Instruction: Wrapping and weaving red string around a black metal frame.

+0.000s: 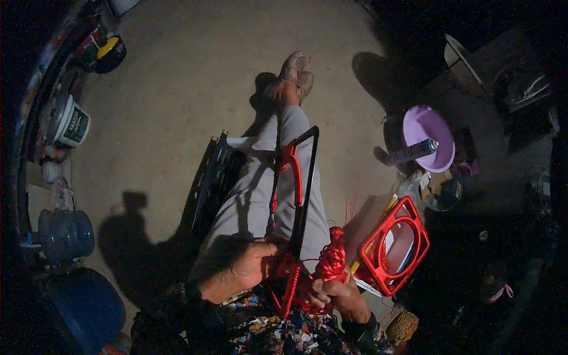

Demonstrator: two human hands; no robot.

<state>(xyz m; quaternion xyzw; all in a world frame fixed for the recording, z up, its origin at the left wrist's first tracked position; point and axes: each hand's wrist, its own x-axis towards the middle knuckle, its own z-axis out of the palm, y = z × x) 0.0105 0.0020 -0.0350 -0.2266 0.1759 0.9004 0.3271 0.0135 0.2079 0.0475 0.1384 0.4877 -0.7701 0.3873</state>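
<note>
The left hand [251, 264] reaches in from the near left above the lap, its wrist low and its knuckles turned up, the thumb and curled fingers closed at the near end of a black frame [305, 204] partly wrapped in red cord, though the fingertips are hidden. The right hand [338, 294], slightly nearer and with its forearm angled in from the near right, bends its fingers snugly around a bundle of red cord [332, 263] that stands upright just right of the frame.
</note>
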